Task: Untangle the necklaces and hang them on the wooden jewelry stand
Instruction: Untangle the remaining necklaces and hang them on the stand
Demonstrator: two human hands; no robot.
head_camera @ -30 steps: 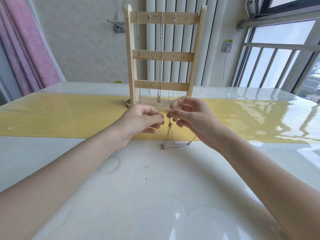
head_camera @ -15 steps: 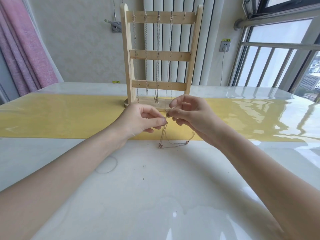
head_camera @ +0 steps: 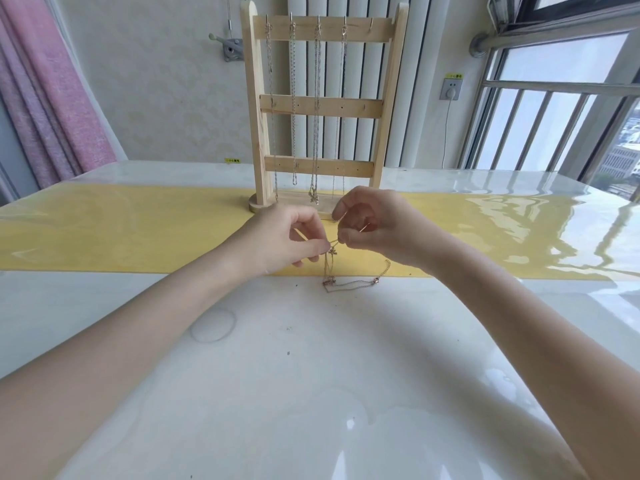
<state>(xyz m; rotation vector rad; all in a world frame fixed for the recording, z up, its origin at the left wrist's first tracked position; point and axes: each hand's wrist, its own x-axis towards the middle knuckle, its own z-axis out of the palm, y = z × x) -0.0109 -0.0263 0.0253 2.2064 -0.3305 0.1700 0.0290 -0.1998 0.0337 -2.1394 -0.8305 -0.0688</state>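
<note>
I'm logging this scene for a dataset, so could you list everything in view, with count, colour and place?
stand: 1, pale wood, upright on the yellow runner at table's far side
hung necklaces: 4, silvery, on the stand's top hooks; the fifth hook, rightmost, is bare
tangled necklace: at least 1, rose gold, pinched above the table, its end trailing on the white top
runner: 1, yellow, across the table
table: 1, glossy white
curtain: 1, pink, far left
radiator: 1, white, behind the stand
socket: 1, grey, on the wall, white cord plugged in
window: 1, right, metal bars
left hand: pinches the chain
right hand: pinches the chain
</note>
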